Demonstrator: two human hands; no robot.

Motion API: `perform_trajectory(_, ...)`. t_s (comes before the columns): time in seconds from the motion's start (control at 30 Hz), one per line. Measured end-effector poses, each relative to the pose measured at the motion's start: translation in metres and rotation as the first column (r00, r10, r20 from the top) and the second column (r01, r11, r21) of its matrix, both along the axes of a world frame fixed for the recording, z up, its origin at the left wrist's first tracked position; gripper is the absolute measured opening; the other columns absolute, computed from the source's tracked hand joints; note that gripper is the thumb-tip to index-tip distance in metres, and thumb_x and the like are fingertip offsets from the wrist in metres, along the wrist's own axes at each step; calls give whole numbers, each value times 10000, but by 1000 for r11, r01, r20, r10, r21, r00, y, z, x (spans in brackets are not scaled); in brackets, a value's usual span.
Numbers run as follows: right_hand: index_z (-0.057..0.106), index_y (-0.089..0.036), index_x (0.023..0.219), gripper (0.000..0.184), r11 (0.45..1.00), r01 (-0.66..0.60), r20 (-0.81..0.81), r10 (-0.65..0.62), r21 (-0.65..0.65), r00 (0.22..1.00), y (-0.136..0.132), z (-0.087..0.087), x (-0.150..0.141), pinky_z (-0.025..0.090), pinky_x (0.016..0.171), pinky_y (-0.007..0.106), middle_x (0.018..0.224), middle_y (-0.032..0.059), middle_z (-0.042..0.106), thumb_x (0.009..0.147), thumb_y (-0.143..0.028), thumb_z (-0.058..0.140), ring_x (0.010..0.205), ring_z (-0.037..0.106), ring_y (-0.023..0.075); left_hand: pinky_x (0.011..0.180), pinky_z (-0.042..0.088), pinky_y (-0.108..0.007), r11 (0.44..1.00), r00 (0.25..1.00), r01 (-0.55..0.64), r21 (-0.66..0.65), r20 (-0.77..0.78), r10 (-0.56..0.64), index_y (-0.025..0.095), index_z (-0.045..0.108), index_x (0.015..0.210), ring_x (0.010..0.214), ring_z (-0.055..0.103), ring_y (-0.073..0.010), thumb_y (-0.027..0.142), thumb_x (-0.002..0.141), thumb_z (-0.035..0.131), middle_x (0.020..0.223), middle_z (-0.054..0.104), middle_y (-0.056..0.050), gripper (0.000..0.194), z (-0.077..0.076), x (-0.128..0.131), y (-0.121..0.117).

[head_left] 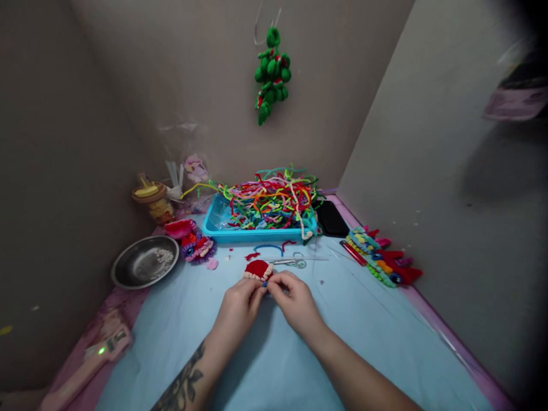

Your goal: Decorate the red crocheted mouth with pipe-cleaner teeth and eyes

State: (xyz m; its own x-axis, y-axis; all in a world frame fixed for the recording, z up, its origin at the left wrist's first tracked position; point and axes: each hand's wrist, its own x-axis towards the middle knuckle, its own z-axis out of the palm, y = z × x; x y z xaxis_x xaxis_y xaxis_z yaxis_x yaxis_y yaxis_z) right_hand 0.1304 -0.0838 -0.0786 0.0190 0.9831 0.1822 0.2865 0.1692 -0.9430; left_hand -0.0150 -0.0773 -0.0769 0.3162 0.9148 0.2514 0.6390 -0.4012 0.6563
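Note:
In the middle of the head view, my left hand point(242, 302) is closed, its fingertips pinching the lower edge of a small red fuzzy piece with a cream bumpy trim point(258, 269). My right hand point(295, 297) is closed too, thumb and forefinger meeting at a tiny blue bit point(265, 284) against that same edge. The fingertips of both hands nearly touch, and they partly hide the blue bit. Just beyond them lie small scissors point(295, 263). Short blue point(269, 247) and red fuzzy stem scraps point(252, 257) are scattered nearby.
A blue tray point(257, 236) heaped with colourful fuzzy stems stands at the back, beside a black phone point(333, 219). On the left are a metal bowl point(128, 271) and a glue gun point(107, 348) with a green light. Fuzzy fish-like pieces point(381, 260) lie at right.

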Motion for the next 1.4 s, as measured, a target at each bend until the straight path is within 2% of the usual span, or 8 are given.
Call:
perform_trajectory(0.2, 573, -180, 666, 154, 999, 36, 6, -36, 2, 999, -1, -4, -7, 413, 649, 261, 705, 18, 566, 792, -212, 490, 687, 534, 158, 651, 458, -281, 1000, 999, -25, 13, -38, 26, 172, 598, 771, 691, 592, -174, 199, 865, 408, 739, 638, -60, 214, 2, 3, -4)
perform_trajectory(0.3, 557, -183, 684, 140, 999, 33, -102, -35, -25, 994, 0, -4, -11, 423, 641, 261, 709, 18, 570, 791, -261, 512, 689, 534, 159, 678, 455, -276, 999, 997, -48, -18, 57, 49, 172, 607, 789, 726, 596, -170, 222, 862, 438, 774, 648, -58, 191, 6, 3, -4)
perform_trajectory(0.43, 515, -193, 734, 181, 988, -23, -337, -31, -155, 941, -1, -2, -14, 349, 457, 220, 563, -40, 476, 801, -361, 519, 485, 430, 110, 653, 449, -249, 991, 964, -87, -103, 242, 110, 167, 610, 789, 712, 593, -151, 262, 853, 475, 786, 650, -43, 177, 8, 6, -6)
perform_trajectory(0.5, 506, -194, 734, 199, 984, -42, -376, -28, -176, 926, -2, -1, -14, 326, 433, 214, 543, -51, 454, 795, -382, 528, 453, 399, 100, 634, 444, -240, 985, 948, -97, -141, 290, 134, 163, 606, 763, 690, 585, -145, 269, 851, 476, 762, 644, -36, 188, 8, 7, -6)
perform_trajectory(0.7, 545, -180, 669, 184, 999, -2, -192, -7, -44, 981, -3, -1, -10, 431, 639, 260, 692, 13, 560, 788, -320, 539, 674, 519, 152, 632, 444, -236, 978, 933, -107, -177, 321, 161, 164, 612, 794, 709, 580, -150, 293, 844, 484, 784, 640, -37, 188, 5, 5, -6)
perform_trajectory(0.87, 569, -177, 672, 178, 999, -23, -164, 15, -47, 986, -1, -2, -8, 439, 640, 261, 684, 14, 571, 783, -313, 542, 669, 528, 154, 621, 424, -234, 974, 933, -102, -204, 320, 164, 161, 588, 761, 678, 545, -142, 296, 830, 494, 739, 611, -24, 178, 8, 4, -4)
perform_trajectory(1.07, 621, -178, 813, 177, 994, -4, -263, -26, -113, 965, -1, -1, -4, 458, 604, 258, 703, 24, 616, 781, -337, 552, 685, 572, 169, 552, 384, -211, 927, 882, -5, -376, 436, 182, 156, 547, 735, 600, 487, -117, 347, 832, 481, 654, 548, 5, 224, 10, 5, 0)
perform_trajectory(1.4, 618, -172, 676, 173, 995, -32, -222, 10, -95, 975, 1, 0, 1, 450, 590, 246, 657, 7, 600, 774, -300, 555, 625, 551, 144, 582, 382, -222, 927, 878, 32, -375, 454, 153, 149, 547, 675, 620, 476, -117, 361, 775, 543, 660, 535, 0, 235, 8, 5, 3)
